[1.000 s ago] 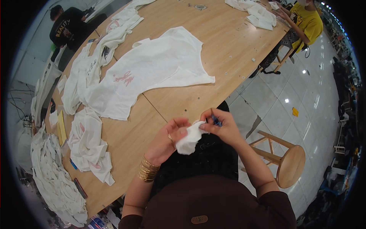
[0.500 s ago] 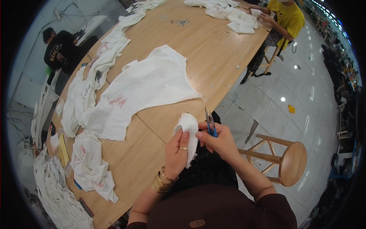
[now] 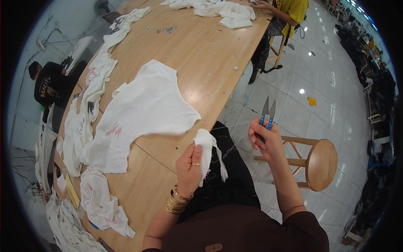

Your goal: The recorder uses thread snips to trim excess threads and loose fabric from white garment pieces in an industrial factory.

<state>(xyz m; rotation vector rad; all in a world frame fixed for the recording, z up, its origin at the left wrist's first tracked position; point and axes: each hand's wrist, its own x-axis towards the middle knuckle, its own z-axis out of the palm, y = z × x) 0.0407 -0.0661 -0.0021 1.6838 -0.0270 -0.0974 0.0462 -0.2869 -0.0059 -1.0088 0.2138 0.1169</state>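
My left hand point(image 3: 188, 166) is closed on a piece of white fabric point(image 3: 204, 147) with a frayed edge, held over my lap at the table's near edge. Out to the right, my right hand point(image 3: 267, 137) grips blue-handled thread snips point(image 3: 267, 117), whose two pointed blades stand apart and point up. A thin white thread point(image 3: 237, 125) stretches from beside the fabric to the fingers of my right hand. Spread flat on the table, just beyond my left hand, lies a white garment point(image 3: 145, 101) with a small reddish print.
More white garments point(image 3: 98, 201) lie crumpled along the left of the wooden table point(image 3: 201, 71). A yellow strip point(image 3: 72, 191) rests beside them. To my right stands a round wooden stool point(image 3: 322, 164). A person in yellow point(image 3: 294, 11) sits at the far right, another in black point(image 3: 52, 82) at far left.
My right hand has moved right, away from the fabric, with the snips and a thread drawn out. My left hand still holds the fabric. The whole view has shifted slightly.
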